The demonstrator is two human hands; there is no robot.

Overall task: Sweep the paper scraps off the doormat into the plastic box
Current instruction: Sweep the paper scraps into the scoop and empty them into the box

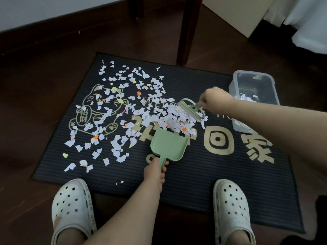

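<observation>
Paper scraps (123, 112) litter the doormat (230, 200), a heap at the mouth of the dustpan (169, 147) — we're mid-sweep. Our left hand (155, 167) grips its handle, our right hand (216, 98) the brush (189, 108). Next, we judge — draw the heap in, then tip it into the plastic box (236, 80).

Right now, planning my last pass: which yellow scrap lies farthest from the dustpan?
The lone yellow scrap near the doormat's left edge; the others lie farther in.

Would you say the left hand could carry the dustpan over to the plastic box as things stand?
Probably not directly: the right hand, gripping the brush, and its forearm stretch between the dustpan in the left hand and the plastic box.
</observation>
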